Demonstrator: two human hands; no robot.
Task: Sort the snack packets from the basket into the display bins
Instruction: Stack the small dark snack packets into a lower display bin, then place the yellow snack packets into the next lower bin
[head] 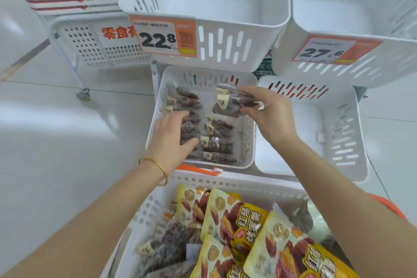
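A white display bin (158, 106) at centre holds several clear packets of dark red snacks (216, 142). My right hand (268, 110) grips one such clear packet (232, 104) over the bin's far right part. My left hand (171, 140) reaches into the bin's left side, fingers curved over the packets lying there. Below, a white basket (225, 181) holds yellow sweet-potato snack bags (237, 219) and more clear dark packets (167, 246).
Another white bin (338, 133) stands to the right of the filled one. Two upper white bins carry price tags 22.8 (158, 39) and 27.6 (322, 52). A wheeled white cart (90, 47) stands at left on the pale floor.
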